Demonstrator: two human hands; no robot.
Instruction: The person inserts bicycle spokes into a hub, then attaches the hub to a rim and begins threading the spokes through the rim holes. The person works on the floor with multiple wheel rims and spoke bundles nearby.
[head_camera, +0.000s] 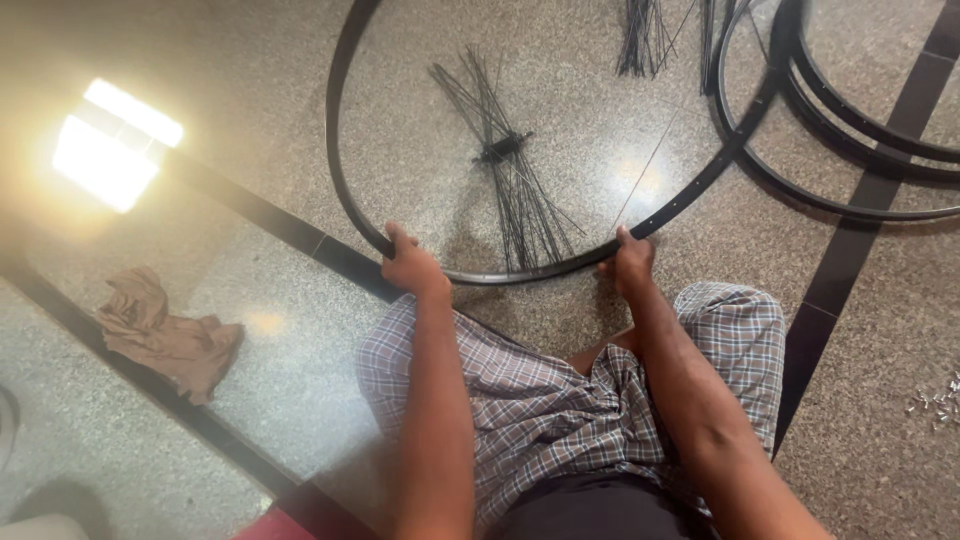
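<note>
A black bicycle wheel rim (335, 150) lies flat on the speckled stone floor in front of me. My left hand (410, 265) grips its near edge on the left. My right hand (630, 262) grips the same near edge further right. Inside the rim lies a small black hub (503, 148) with a fan of thin black spokes (525, 215) spreading from it. One loose spoke (652, 150) runs diagonally toward my right hand. My legs in checked cloth (540, 400) are below the rim.
More black rims (850, 125) overlap at the top right. A bundle of loose spokes (640, 40) lies at the top. A crumpled brown rag (165, 335) sits on the floor at left. Small silver nipples (935, 402) are scattered at the right edge.
</note>
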